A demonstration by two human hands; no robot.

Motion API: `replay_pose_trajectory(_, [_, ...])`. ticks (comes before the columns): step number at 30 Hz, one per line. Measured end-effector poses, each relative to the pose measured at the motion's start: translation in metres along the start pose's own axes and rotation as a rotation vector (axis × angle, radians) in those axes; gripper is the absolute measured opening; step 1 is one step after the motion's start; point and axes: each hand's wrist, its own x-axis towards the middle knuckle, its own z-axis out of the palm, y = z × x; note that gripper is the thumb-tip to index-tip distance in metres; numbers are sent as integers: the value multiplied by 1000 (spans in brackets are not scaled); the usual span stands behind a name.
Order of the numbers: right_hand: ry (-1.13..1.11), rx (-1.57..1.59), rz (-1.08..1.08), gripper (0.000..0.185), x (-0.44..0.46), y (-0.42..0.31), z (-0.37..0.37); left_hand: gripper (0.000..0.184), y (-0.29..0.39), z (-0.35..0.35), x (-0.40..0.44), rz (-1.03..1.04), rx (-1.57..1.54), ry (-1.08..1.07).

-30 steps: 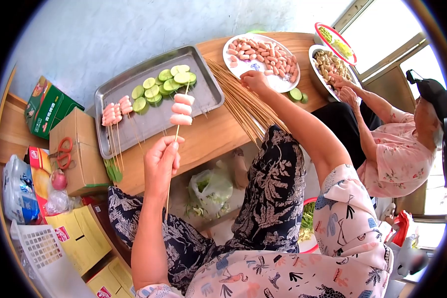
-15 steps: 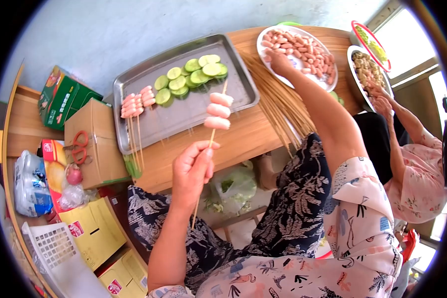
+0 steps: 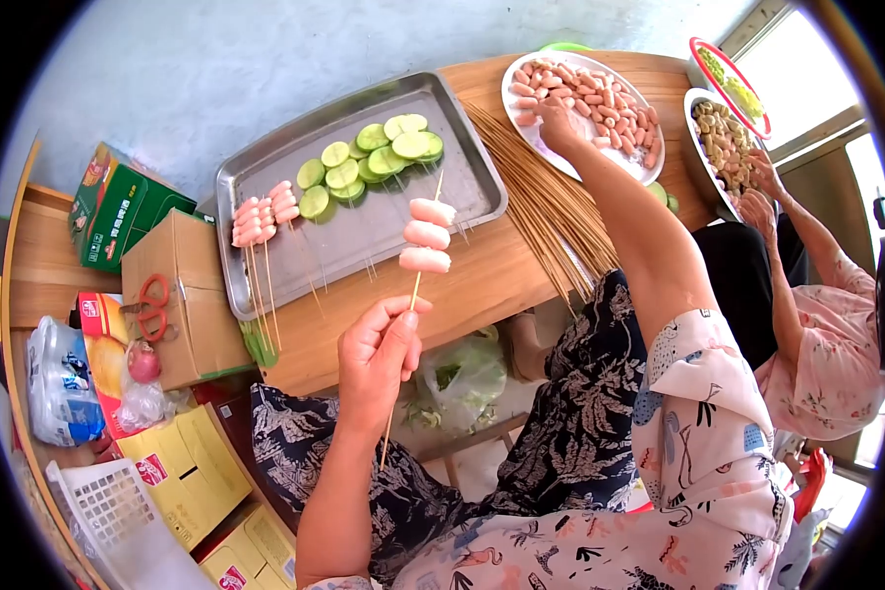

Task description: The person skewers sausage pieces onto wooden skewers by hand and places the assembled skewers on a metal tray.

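My left hand (image 3: 379, 349) is closed on a bamboo skewer (image 3: 416, 292) held upright in front of me. Three small pink sausages (image 3: 427, 235) are threaded crosswise near its pointed tip. Over the white plate (image 3: 652, 169) of loose small sausages (image 3: 592, 95), my right hand (image 3: 559, 125) has its fingers drawn together among them. What those fingers pinch is too small to make out. Between the plate and a metal tray (image 3: 364, 226) lies a spread of bare skewers (image 3: 536, 187). Finished sausage skewers (image 3: 254, 222) and skewered green slices (image 3: 342, 174) rest in that tray.
To the right, another person's hands (image 3: 760, 192) work at a dish of brownish pieces (image 3: 726, 147). A red-rimmed bowl (image 3: 733, 88) stands behind it. At left are a cardboard box (image 3: 192, 295) with red-handled scissors (image 3: 152, 307), a green box (image 3: 128, 208) and a white basket (image 3: 118, 511).
My right hand has shifted slightly within the sausage plate, its fingers now drawn in more. The loaded skewer in my left hand has barely moved. The whole view has shifted a little.
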Motion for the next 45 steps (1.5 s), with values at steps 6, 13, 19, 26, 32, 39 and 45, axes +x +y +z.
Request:
replay_pose_trajectory(6, [14,-529,-128,24,-65,-109,-30,17,-1,3,0,-8,40,-4])
replay_pose_trajectory(13, [-68,-453,57,19,-53,-91,-22,20,-1,3,3,26,63,10])
replay_pose_trajectory(19, [-99,875,439,9,-90,-157,-52,21,-2,0,3,69,57,-24])
replay_pose_trajectory(26, [-386,1366,311,7,-178,-264,-53,20,-7,-4,2,160,13,-33])
replay_pose_trajectory(32, [-345,1433,287,9,-235,-303,-42,22,-12,-9,-2,207,17,-72])
replay_pose_trajectory(39, [-406,1400,93,18,-241,-295,-37,22,-7,-11,-7,197,20,-130])
replay_pose_trajectory(45, [-357,1484,157,16,-235,-300,-30,20,-6,-10,-7,168,37,-160])
